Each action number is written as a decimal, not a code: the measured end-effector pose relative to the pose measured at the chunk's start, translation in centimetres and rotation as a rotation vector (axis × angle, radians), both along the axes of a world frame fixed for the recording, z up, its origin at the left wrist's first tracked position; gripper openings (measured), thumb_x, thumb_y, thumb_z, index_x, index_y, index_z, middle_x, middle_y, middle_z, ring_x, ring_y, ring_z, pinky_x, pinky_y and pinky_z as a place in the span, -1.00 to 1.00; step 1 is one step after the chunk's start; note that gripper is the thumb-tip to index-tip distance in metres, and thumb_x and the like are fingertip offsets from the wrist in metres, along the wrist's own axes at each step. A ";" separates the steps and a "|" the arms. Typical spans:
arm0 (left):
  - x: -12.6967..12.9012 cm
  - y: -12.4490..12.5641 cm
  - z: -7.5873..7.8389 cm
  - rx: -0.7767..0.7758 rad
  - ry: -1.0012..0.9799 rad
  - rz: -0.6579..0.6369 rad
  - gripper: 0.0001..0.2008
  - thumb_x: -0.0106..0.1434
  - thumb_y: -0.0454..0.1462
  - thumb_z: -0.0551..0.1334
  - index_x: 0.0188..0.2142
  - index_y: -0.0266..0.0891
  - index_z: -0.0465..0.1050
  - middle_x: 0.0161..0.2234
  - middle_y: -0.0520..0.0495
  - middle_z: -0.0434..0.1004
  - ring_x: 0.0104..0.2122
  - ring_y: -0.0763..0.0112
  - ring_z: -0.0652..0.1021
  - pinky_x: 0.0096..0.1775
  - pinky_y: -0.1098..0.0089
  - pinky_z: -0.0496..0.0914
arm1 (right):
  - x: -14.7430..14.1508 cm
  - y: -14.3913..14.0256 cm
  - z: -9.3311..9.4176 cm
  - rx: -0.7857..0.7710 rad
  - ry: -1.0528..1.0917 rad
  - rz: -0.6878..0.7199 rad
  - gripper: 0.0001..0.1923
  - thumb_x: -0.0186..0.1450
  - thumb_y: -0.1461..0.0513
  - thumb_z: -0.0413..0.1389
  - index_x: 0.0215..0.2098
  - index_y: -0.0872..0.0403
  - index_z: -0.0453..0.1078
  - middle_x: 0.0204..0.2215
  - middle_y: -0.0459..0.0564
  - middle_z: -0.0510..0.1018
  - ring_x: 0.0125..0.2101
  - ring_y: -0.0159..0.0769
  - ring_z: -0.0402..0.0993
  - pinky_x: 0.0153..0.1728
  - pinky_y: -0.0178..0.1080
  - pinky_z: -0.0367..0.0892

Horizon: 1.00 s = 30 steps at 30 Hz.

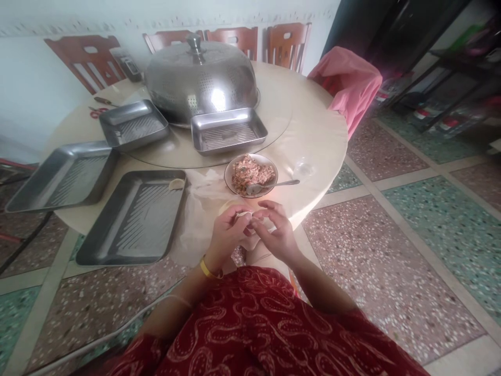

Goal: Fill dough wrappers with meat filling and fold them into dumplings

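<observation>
Both hands meet at the near table edge, just above the lap. Left hand [226,233] and right hand [274,232] are each curled, fingertips pinched on a small pale dumpling wrapper [243,215] held between them. Wrapper sits at the fingertips, mostly hidden by the fingers; can't tell whether it's filled. Yellow bangle [207,270] on the left wrist.

Just beyond the hands: bowl [230,172] of pinkish minced filling, with a spoon [274,184] resting in it, handle pointing right. Thin clear plastic sheet [199,209] lies on the table left of the hands, touching the bowl area.

Left of that: steel tray [133,219] overhanging the table edge, with one pale dumpling [176,183] in its far right corner. Second tray [62,177] further left, also overhanging. Two smaller trays [229,130] [133,124] sit on the round glass turntable [274,112], in front of a perforated steel dome cover [201,78].

Round table [321,130] has a cream top. Wooden chairs [289,44] along the far wall; pink cloth [348,78] draped over a chair at right. Terrazzo floor [391,250] below.
</observation>
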<state>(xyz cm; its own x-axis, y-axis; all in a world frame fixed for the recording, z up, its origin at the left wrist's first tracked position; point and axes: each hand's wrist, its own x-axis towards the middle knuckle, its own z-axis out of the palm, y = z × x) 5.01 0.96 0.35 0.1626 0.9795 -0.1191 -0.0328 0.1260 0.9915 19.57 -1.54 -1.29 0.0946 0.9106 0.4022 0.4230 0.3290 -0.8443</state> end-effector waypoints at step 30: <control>0.1 -0.1 0.1 0.033 0.052 -0.029 -0.77 0.20 -0.12 0.27 -0.26 -0.24 0.47 -0.42 0.03 0.53 -0.52 0.53 0.50 -0.45 0.51 0.44 | -0.6 -0.1 -0.3 0.139 -0.021 -0.071 -0.94 0.29 0.22 0.14 -0.32 -0.02 0.47 -0.12 0.08 0.49 0.02 -0.10 0.43 -0.03 -0.01 0.45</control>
